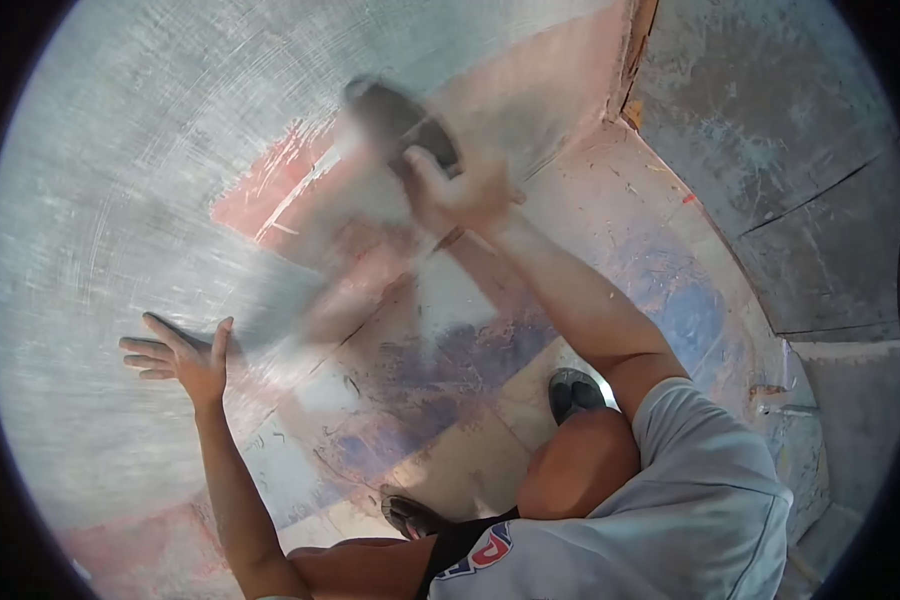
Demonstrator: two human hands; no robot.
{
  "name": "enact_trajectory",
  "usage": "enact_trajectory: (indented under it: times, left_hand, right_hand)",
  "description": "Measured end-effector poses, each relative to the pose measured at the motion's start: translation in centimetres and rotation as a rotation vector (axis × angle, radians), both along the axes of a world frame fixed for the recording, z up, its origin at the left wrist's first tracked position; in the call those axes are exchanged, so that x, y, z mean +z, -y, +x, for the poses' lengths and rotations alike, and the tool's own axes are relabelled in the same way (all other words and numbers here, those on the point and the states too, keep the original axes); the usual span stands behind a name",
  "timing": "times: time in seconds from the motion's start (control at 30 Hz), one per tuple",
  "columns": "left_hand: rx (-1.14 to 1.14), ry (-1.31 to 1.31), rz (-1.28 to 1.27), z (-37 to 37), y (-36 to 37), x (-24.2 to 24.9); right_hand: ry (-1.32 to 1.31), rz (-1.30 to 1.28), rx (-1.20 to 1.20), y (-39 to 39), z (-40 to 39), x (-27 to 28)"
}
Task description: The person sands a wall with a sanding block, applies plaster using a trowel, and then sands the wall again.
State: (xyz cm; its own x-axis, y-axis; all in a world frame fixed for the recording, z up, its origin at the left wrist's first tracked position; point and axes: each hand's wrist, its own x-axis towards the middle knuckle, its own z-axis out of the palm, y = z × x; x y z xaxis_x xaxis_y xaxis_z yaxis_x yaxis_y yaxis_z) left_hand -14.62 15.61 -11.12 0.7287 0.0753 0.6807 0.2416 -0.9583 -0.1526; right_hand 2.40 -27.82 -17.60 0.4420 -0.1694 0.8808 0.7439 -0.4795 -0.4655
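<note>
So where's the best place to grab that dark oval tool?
Probably the lower-right part of the dark oval tool, coming from the picture's lower right. Its long shape slants up and left, putting that part nearest the body, and the right hand has its thumb there. Blur hides any handle.

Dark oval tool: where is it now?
In the head view, the dark oval tool is at upper centre, in the right hand, with a red patch on the pale wall to its lower left.
</note>
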Motion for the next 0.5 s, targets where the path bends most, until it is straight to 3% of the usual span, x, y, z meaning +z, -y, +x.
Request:
enact_trajectory:
  times: [0.03,0.1,0.13,0.17,0.23,0.27,0.33,0.4,0.43,0.5]
  left_hand:
    - [0.011,0.001,0.007,-0.1,-0.2,0.0]
    - [0.033,-0.005,0.022,0.0,-0.2,0.0]
    - [0.035,-0.008,0.007,-0.1,0.0,0.0]
    - [0.036,-0.009,-0.006,-0.1,0.2,0.1]
    - [0.031,-0.005,0.001,-0.1,0.0,0.1]
    - [0.026,-0.002,0.005,0.0,-0.1,0.0]
    - [0.016,0.002,0.002,0.0,0.1,0.0]
    - [0.026,0.012,0.027,0.1,-0.1,-0.1]
    - [0.025,0.010,0.031,0.1,-0.3,-0.1]
    - [0.030,0.002,0.006,-0.1,0.0,-0.1]
  right_hand:
    - [-0.172,0.177,-0.029,0.6,0.3,0.0]
    - [-0.258,0.681,0.168,2.1,1.7,1.6]
    - [-0.140,0.522,-0.063,3.3,3.7,0.2]
    - [-0.141,0.522,-0.063,2.9,3.5,0.3]
    - [-0.189,0.814,0.103,1.2,2.8,0.9]
    - [-0.191,0.637,-0.058,0.0,1.5,1.4]
    - [-0.145,0.351,-0.004,-2.3,-0.6,0.8]
    - [-0.038,0.202,0.120,-4.5,-1.9,0.7]
    - [-0.117,0.202,0.249,-4.7,-2.6,0.5]
    - [-0.106,0.098,0.165,-2.7,-1.4,0.6]
